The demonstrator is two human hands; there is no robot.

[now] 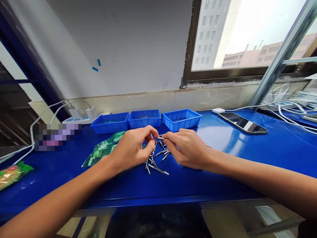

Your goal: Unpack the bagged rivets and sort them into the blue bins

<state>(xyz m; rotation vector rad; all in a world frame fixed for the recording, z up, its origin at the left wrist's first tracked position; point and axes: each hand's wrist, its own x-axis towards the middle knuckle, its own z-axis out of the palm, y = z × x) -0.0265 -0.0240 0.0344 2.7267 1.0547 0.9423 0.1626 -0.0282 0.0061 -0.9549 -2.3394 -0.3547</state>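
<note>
A pile of several small metal rivets (157, 163) lies on the blue worktop (148, 185). My left hand (135, 147) and my right hand (188, 147) hover just above the pile, fingertips meeting. Both hands pinch one small silver rivet (160, 138) between them. Three blue plastic bins stand behind the pile: the left bin (110, 123), the middle bin (145, 118) and the right bin (182, 119), each with a few small metal parts inside.
A green plastic bag (104, 148) lies left of the hands. A phone (242, 123) rests at the right, with white cables and chargers (282, 99) beyond. A power strip (81, 115) sits at the back left. A snack packet (12, 173) lies at far left.
</note>
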